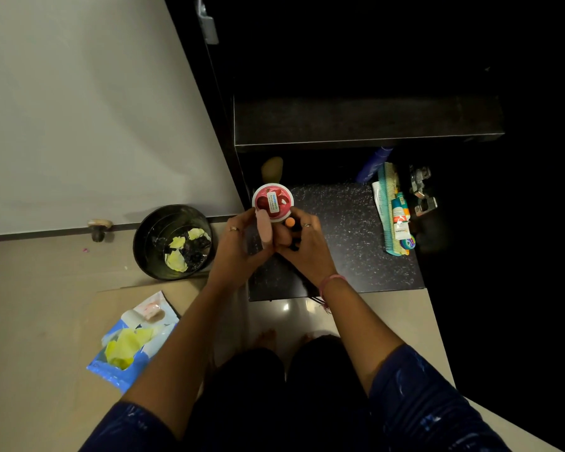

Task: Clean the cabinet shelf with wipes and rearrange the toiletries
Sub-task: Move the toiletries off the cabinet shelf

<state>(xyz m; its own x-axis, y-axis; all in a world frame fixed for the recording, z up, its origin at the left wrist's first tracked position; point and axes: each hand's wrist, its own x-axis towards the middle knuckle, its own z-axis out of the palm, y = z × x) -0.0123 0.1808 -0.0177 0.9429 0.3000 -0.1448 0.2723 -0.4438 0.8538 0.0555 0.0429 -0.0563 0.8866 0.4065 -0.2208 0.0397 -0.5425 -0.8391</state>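
Cupping toiletries (272,220), both hands (274,246) together

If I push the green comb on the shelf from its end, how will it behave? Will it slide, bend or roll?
The comb looks long, flat and thin, so it would probably slide and not roll. It lies against the tubes, so pushing it may shift them too. Its thin shape suggests it is light and may flex slightly.

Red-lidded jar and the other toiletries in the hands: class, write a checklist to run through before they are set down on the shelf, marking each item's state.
1. Shelf has bare room beside the hands: ok.
2. Left hand grips the pink tube: ok.
3. Right hand grip on the orange-capped item: cannot tell.
4. Red-lidded jar lid on: ok.
5. Comb and tubes lie clear at the right edge: ok.
6. Shelf wiped clean: cannot tell.
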